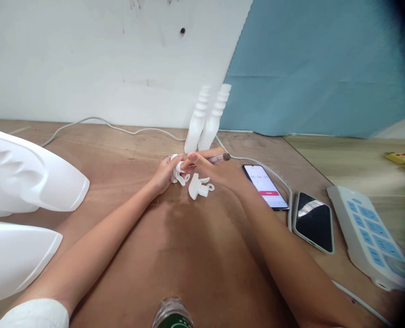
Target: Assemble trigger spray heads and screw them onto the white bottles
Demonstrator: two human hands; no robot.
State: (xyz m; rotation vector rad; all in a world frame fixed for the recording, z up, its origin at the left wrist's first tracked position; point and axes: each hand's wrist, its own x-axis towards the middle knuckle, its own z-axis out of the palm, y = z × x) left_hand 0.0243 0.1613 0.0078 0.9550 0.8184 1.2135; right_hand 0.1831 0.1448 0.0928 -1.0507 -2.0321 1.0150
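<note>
Both of my hands meet at the middle of the wooden table (188,246). My left hand (163,175) is closed around a small white plastic part (179,172), fingers curled over it. My right hand (209,171) pinches the same part from the right and also grips a slim pen-like tool (220,158) that points to the right. Just below the fingers, another white plastic piece (198,186) with small loops lies on the table. Two white ribbed plastic pieces (206,116) stand upright right behind the hands.
Two large white plastic shells (28,175) (14,257) lie at the left. A phone showing a timer (265,186), a dark phone (314,221) and a white power strip (368,237) lie at the right. A grey cable (120,128) runs along the back; a bottle cap (172,314) is at the bottom edge.
</note>
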